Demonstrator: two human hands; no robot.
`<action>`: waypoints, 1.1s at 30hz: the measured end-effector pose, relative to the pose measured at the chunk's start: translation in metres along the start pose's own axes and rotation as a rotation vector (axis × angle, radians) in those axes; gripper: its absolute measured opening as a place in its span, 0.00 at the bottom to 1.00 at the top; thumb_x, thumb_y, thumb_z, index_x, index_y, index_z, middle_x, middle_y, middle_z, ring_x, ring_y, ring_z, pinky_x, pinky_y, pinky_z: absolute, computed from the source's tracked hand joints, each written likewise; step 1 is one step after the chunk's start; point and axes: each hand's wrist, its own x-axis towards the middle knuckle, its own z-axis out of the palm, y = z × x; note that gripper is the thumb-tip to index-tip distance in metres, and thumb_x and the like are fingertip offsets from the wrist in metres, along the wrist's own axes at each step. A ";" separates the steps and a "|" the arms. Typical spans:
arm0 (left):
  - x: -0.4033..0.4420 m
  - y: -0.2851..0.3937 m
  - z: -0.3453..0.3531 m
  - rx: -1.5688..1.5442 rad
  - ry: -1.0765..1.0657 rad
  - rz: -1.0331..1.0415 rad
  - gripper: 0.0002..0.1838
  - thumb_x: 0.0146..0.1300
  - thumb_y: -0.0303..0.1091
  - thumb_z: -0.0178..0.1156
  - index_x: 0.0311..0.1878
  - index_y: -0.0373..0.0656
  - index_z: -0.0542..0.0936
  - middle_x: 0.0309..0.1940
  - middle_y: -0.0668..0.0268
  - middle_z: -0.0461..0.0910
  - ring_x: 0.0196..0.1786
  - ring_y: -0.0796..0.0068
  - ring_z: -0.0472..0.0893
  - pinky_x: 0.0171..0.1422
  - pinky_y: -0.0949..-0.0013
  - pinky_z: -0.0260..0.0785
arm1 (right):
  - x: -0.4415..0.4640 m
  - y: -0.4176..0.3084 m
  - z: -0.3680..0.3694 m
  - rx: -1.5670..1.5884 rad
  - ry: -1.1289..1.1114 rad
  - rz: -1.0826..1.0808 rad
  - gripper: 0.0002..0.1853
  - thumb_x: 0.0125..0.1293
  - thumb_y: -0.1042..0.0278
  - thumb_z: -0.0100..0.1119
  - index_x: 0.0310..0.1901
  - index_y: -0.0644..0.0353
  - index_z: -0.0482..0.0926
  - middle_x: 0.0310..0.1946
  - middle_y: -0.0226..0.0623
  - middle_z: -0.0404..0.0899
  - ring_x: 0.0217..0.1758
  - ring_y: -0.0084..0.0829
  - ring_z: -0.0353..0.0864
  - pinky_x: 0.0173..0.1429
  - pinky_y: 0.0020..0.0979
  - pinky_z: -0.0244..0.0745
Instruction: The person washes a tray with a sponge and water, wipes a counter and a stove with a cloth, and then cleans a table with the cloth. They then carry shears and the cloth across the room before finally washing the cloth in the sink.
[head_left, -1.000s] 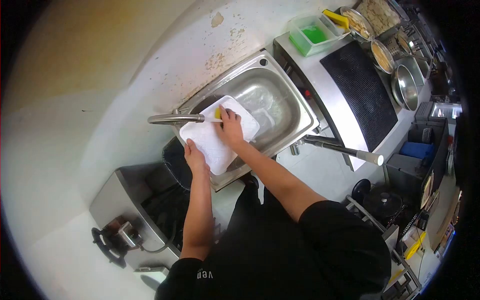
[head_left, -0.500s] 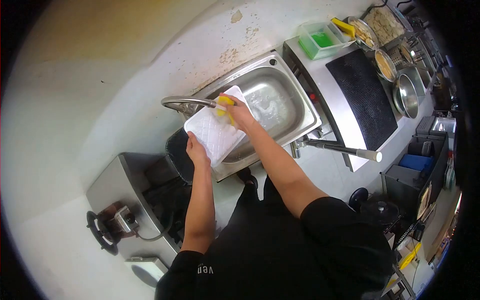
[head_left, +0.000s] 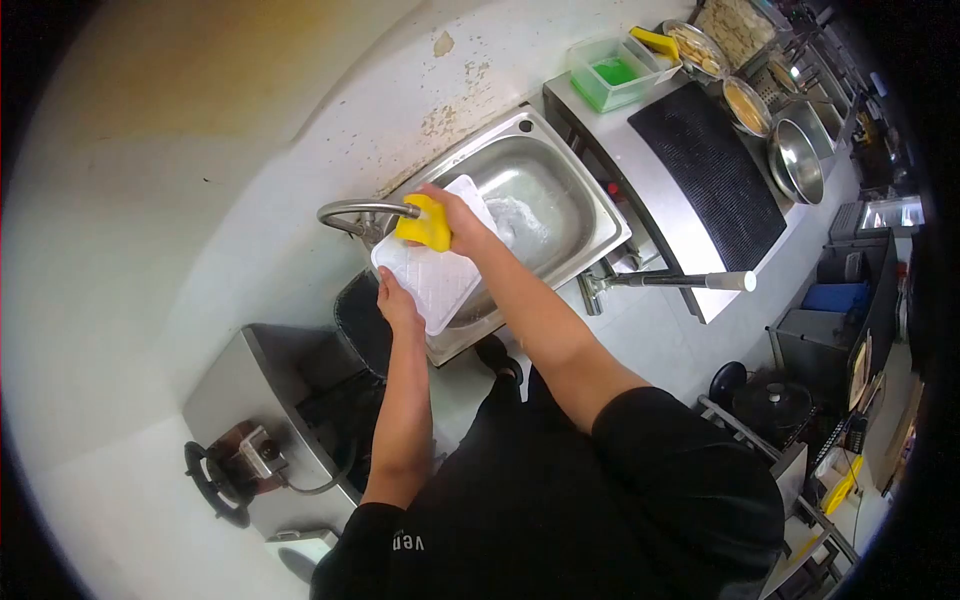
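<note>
My left hand [head_left: 399, 303] grips the near left edge of a white rectangular tray [head_left: 430, 285] with a crossed-line pattern on its surface. The tray is held tilted over the left part of a steel sink [head_left: 610, 225]. In my right hand [head_left: 462, 222] is a yellow sponge [head_left: 428, 226], held above the tray's upper part, right under the spout of a curved steel faucet [head_left: 345, 209]. Some of the right fingers are hidden behind the sponge. Foamy water [head_left: 518, 222] lies in the basin to the right of the tray.
Right of the sink stands a steel counter [head_left: 585, 112] with a black ribbed mat [head_left: 705, 165], a clear tub of green liquid [head_left: 608, 80] and steel bowls [head_left: 797, 165]. A white-tipped steel pole [head_left: 690, 281] juts out near the sink's front. A steel stove unit [head_left: 240, 390] is at the lower left.
My right hand has lifted and turned the sponge, so its broad yellow face now shows under the spout. The tray stays in my left hand. The whole view has shifted slightly.
</note>
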 end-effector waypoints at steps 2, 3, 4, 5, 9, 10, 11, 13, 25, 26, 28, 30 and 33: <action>0.004 -0.003 0.000 -0.001 -0.001 -0.028 0.31 0.70 0.54 0.49 0.57 0.29 0.72 0.49 0.55 0.78 0.48 0.66 0.79 0.54 0.67 0.71 | -0.021 -0.001 -0.005 0.172 -0.059 -0.007 0.33 0.65 0.34 0.44 0.58 0.54 0.71 0.50 0.42 0.75 0.51 0.47 0.77 0.52 0.55 0.73; 0.007 -0.006 -0.001 -0.006 0.001 -0.024 0.31 0.70 0.54 0.49 0.57 0.29 0.72 0.49 0.55 0.78 0.48 0.66 0.79 0.54 0.67 0.71 | -0.031 -0.001 -0.007 0.353 -0.113 -0.010 0.36 0.64 0.30 0.41 0.63 0.51 0.69 0.58 0.42 0.72 0.58 0.51 0.74 0.58 0.61 0.69; 0.009 -0.008 -0.001 -0.040 -0.027 -0.026 0.32 0.70 0.54 0.49 0.57 0.29 0.72 0.50 0.55 0.78 0.49 0.65 0.79 0.54 0.67 0.71 | -0.037 -0.001 -0.010 0.420 -0.119 0.012 0.39 0.61 0.24 0.38 0.66 0.43 0.65 0.62 0.39 0.70 0.62 0.53 0.69 0.58 0.68 0.64; 0.011 -0.010 -0.001 -0.073 -0.055 -0.029 0.32 0.70 0.54 0.49 0.58 0.29 0.72 0.50 0.54 0.78 0.49 0.65 0.79 0.54 0.67 0.71 | -0.041 0.002 -0.011 0.419 -0.123 0.012 0.39 0.61 0.24 0.38 0.66 0.43 0.65 0.62 0.39 0.70 0.62 0.53 0.69 0.58 0.68 0.64; 0.007 -0.002 0.002 -0.039 -0.062 -0.069 0.33 0.70 0.55 0.49 0.58 0.28 0.71 0.50 0.54 0.78 0.49 0.65 0.79 0.53 0.66 0.72 | -0.043 0.009 -0.012 0.566 -0.183 -0.066 0.35 0.63 0.30 0.43 0.67 0.39 0.64 0.62 0.38 0.69 0.62 0.52 0.69 0.57 0.71 0.63; 0.007 -0.002 0.002 -0.052 -0.073 -0.057 0.33 0.69 0.55 0.49 0.58 0.28 0.71 0.50 0.54 0.78 0.49 0.65 0.79 0.53 0.66 0.72 | -0.039 0.009 -0.010 0.475 -0.146 -0.117 0.31 0.65 0.37 0.46 0.67 0.40 0.64 0.61 0.37 0.69 0.60 0.49 0.71 0.55 0.65 0.68; 0.008 -0.002 0.001 -0.064 -0.083 -0.044 0.33 0.69 0.55 0.49 0.58 0.28 0.71 0.50 0.54 0.78 0.49 0.64 0.80 0.53 0.66 0.72 | -0.035 0.009 -0.008 0.384 -0.108 -0.166 0.28 0.67 0.43 0.50 0.66 0.41 0.65 0.60 0.37 0.70 0.58 0.46 0.73 0.53 0.59 0.73; 0.014 -0.006 -0.003 -0.038 -0.094 -0.037 0.33 0.70 0.55 0.48 0.58 0.28 0.71 0.50 0.54 0.78 0.49 0.64 0.80 0.54 0.66 0.72 | -0.022 0.007 -0.009 0.237 -0.106 -0.206 0.26 0.67 0.50 0.53 0.66 0.45 0.66 0.57 0.37 0.72 0.53 0.42 0.75 0.49 0.50 0.77; 0.008 -0.001 0.003 0.005 -0.094 -0.056 0.31 0.70 0.55 0.48 0.57 0.31 0.72 0.49 0.56 0.78 0.49 0.66 0.79 0.54 0.66 0.72 | 0.026 0.021 0.000 -0.172 0.337 -0.247 0.20 0.65 0.50 0.58 0.38 0.63 0.71 0.30 0.37 0.74 0.16 0.26 0.66 0.16 0.33 0.61; 0.008 -0.001 0.004 0.006 -0.072 -0.054 0.31 0.70 0.55 0.48 0.57 0.31 0.72 0.49 0.56 0.78 0.49 0.66 0.79 0.54 0.66 0.72 | 0.033 0.026 -0.003 -0.165 0.321 -0.279 0.22 0.66 0.47 0.55 0.35 0.62 0.70 0.27 0.37 0.72 0.13 0.26 0.63 0.14 0.34 0.56; 0.010 -0.001 0.004 0.017 -0.083 -0.055 0.32 0.70 0.55 0.48 0.57 0.31 0.71 0.50 0.55 0.77 0.50 0.64 0.79 0.55 0.65 0.72 | 0.029 0.016 0.006 -0.067 0.368 -0.179 0.21 0.66 0.46 0.53 0.36 0.61 0.70 0.29 0.38 0.72 0.17 0.28 0.69 0.16 0.32 0.62; 0.009 0.000 0.004 0.025 -0.090 -0.052 0.33 0.70 0.56 0.48 0.58 0.30 0.70 0.52 0.54 0.77 0.50 0.63 0.79 0.55 0.64 0.72 | 0.024 0.010 0.010 0.029 0.408 -0.078 0.21 0.67 0.45 0.50 0.38 0.60 0.70 0.30 0.39 0.73 0.22 0.31 0.74 0.18 0.29 0.68; 0.007 0.000 0.007 0.024 -0.060 -0.054 0.32 0.70 0.55 0.48 0.57 0.31 0.72 0.49 0.55 0.78 0.49 0.64 0.80 0.53 0.64 0.73 | 0.006 0.003 0.007 0.082 -0.064 -0.028 0.28 0.66 0.39 0.47 0.52 0.58 0.70 0.44 0.42 0.76 0.40 0.42 0.81 0.32 0.41 0.81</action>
